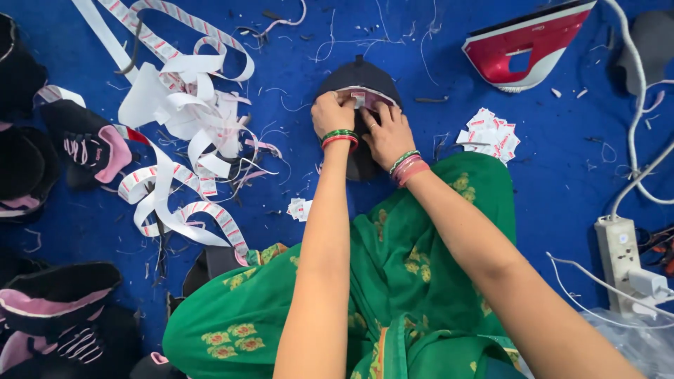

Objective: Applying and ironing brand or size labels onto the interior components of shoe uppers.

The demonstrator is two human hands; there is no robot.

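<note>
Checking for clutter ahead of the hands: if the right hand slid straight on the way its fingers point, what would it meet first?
Probably only blue cloth floor with loose threads; the right hand points up-picture over the dark fabric piece.

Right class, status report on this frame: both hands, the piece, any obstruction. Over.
Left hand and right hand both pressing a small label onto dark fabric piece. Iron standing clear. Nothing obstructing.
</note>
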